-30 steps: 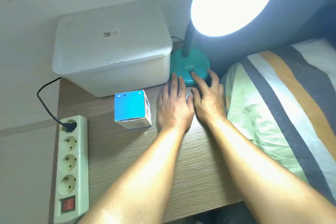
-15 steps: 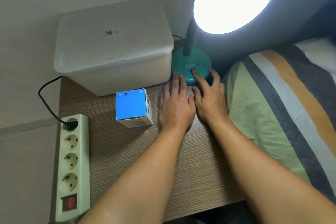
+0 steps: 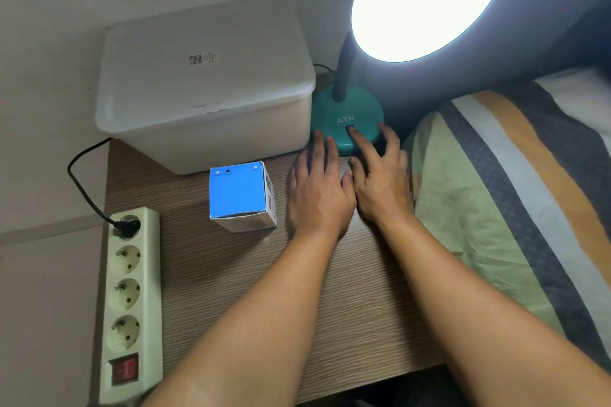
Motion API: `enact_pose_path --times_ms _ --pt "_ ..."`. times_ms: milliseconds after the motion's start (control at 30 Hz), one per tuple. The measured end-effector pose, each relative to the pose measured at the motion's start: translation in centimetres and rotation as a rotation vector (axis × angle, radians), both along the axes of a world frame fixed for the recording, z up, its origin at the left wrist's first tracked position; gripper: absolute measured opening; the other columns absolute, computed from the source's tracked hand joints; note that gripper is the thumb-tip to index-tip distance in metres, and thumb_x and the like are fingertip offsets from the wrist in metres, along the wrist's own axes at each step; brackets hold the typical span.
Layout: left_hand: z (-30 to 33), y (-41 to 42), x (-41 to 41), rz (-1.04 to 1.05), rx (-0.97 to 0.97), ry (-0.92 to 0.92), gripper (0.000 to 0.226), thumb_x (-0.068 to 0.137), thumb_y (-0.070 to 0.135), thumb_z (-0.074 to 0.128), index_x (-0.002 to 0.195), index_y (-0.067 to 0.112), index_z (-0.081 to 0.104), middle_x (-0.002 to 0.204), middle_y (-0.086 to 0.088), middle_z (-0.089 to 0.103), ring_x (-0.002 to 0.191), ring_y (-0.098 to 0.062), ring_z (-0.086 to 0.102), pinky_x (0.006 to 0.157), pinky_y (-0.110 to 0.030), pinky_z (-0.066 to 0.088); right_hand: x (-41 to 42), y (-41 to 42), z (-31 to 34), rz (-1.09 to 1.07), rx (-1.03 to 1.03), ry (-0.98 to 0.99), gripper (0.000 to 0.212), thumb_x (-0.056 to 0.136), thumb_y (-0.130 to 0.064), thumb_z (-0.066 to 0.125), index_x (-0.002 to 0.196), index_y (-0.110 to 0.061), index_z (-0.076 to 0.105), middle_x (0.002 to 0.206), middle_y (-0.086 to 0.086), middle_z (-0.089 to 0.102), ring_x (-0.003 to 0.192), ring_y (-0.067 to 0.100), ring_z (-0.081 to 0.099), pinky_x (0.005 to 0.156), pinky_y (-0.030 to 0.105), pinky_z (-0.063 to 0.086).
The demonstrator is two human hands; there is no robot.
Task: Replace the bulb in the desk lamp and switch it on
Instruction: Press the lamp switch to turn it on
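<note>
Lamp shade [image 3: 463, 26] lit, so the task looks done: your right hand [image 3: 380, 185] fingers the base switch [image 3: 349, 129], left hand [image 3: 319, 195] flat beside it, both grips released.

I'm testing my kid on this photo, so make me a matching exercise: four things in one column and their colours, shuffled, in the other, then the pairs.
Things:
1. lamp base
2. small box
3. tub
4. strip switch

Colours:
A. red
B. teal
C. blue top
D. white

Pairs: 1-B, 2-C, 3-D, 4-A
</note>
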State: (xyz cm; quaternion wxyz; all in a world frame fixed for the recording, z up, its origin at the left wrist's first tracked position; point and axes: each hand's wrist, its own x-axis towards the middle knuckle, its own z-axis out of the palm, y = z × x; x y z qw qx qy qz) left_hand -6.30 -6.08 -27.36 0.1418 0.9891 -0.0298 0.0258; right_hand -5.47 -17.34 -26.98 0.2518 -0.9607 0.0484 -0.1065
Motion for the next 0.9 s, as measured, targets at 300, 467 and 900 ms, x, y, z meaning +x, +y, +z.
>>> enact_pose_path --times_ms 300,467,900 --pt "0.05 -0.05 -0.07 0.007 -0.020 -0.002 0.063 0.099 0.041 0.038 0.155 0.015 0.025 0.164 -0.006 0.020 0.148 -0.027 0.023 0.118 -0.045 0.027 -0.04 0.04 0.10 0.000 -0.005 0.008 0.051 0.097 -0.030 0.049 0.145 -0.044 0.038 0.153 0.009 0.028 0.115 0.034 0.043 0.094 0.047 0.047" --pt "0.07 -0.13 -0.08 0.003 -0.012 0.002 0.063 0.099 0.042 0.036 0.155 0.016 0.022 0.165 -0.005 0.018 0.149 -0.027 0.022 0.119 -0.045 0.026 -0.06 0.02 0.06 -0.003 -0.011 0.012 0.051 0.098 -0.030 0.049 0.145 -0.044 0.038 0.153 0.008 0.028 0.114 0.034 0.043 0.093 0.046 0.048" --pt "0.46 0.02 -0.10 0.002 -0.037 0.029 0.064 0.100 0.040 0.038 0.156 0.016 0.019 0.166 -0.004 0.013 0.149 -0.026 0.020 0.120 -0.043 0.023 0.09 0.27 0.40 -0.034 -0.103 0.098 0.052 0.097 -0.037 0.041 0.146 -0.050 0.028 0.156 0.005 0.022 0.117 0.034 0.041 0.091 0.050 0.046"
